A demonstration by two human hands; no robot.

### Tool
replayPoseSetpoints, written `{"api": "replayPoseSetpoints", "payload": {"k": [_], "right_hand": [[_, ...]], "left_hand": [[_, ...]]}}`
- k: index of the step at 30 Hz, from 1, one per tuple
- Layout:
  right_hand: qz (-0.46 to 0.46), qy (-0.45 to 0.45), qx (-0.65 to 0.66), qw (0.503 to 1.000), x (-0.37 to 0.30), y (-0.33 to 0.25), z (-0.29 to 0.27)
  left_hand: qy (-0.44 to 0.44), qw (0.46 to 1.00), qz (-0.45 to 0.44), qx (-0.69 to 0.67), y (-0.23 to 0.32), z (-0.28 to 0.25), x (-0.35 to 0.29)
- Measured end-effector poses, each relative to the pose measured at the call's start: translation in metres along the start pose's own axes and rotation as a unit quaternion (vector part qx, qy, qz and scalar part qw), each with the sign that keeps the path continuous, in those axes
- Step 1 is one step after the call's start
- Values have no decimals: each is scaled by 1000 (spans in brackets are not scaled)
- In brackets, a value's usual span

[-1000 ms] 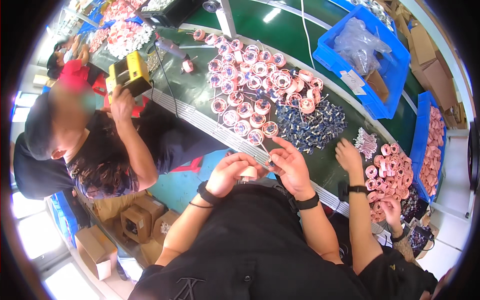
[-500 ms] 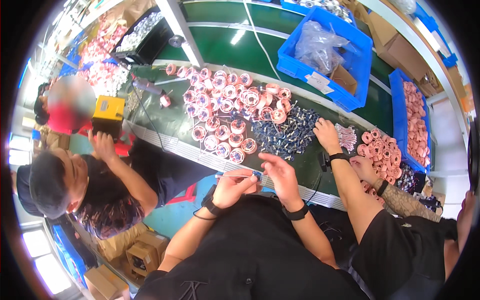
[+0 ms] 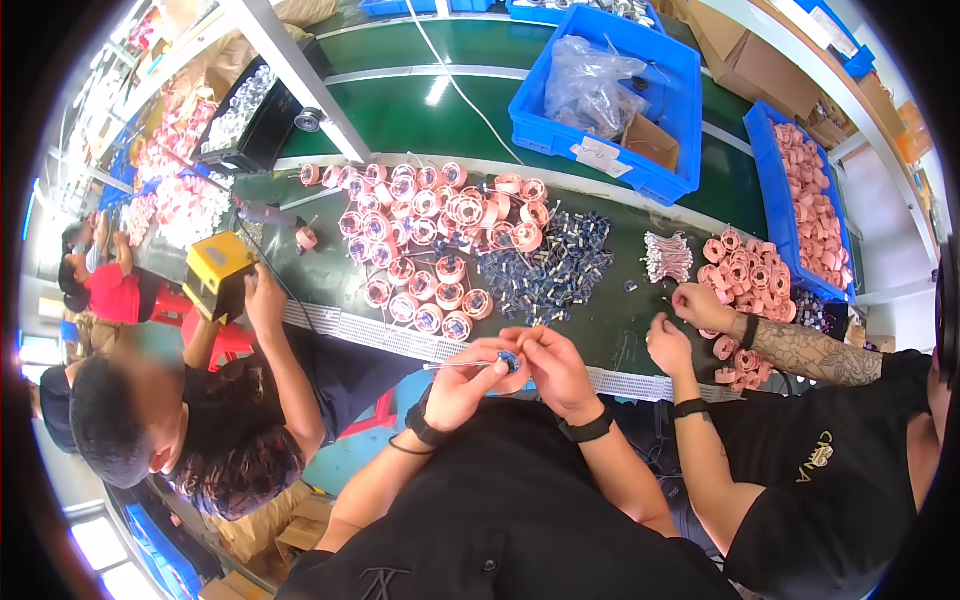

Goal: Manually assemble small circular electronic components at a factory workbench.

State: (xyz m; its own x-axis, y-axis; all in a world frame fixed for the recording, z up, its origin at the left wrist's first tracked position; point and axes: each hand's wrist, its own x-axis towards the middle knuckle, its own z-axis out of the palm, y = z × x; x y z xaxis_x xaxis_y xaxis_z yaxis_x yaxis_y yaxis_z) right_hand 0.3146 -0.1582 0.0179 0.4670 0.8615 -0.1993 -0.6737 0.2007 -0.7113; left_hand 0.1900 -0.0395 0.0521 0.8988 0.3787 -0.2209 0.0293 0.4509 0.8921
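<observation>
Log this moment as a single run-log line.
left hand: holds small blue part | right hand: close beside it, contact unclear | green bench: pink rings, pile of blue parts

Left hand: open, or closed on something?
Closed: the left hand pinches a small blue part, its thumb pressed against that part's edge.

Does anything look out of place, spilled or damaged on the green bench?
Nothing looks plainly spilled or damaged. Two strays stand out: one pink ring lies away from the large cluster of pink rings, beside the grey cylindrical tool; one small dark piece lies alone, just right of the heap of small dark-blue parts.
</observation>
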Motion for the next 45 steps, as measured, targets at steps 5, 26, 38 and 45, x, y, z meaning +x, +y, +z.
{"api": "replayPoseSetpoints", "payload": {"k": [5,26,38,45], "right_hand": [[-7,42,65,997,1,-13,4],[-49,82,-267,959,-3,-29,-8],[-48,96,-280,954,-17,-34,1],[-84,37,-374,923,-17,-46,12]], "left_hand": [[60,996,62,18,0,-16,-1],[-162,853,39,494,14,-35,-6],[-12,940,52,338,12,-6,3],[16,991,-34,131,19,-3,0]]}}
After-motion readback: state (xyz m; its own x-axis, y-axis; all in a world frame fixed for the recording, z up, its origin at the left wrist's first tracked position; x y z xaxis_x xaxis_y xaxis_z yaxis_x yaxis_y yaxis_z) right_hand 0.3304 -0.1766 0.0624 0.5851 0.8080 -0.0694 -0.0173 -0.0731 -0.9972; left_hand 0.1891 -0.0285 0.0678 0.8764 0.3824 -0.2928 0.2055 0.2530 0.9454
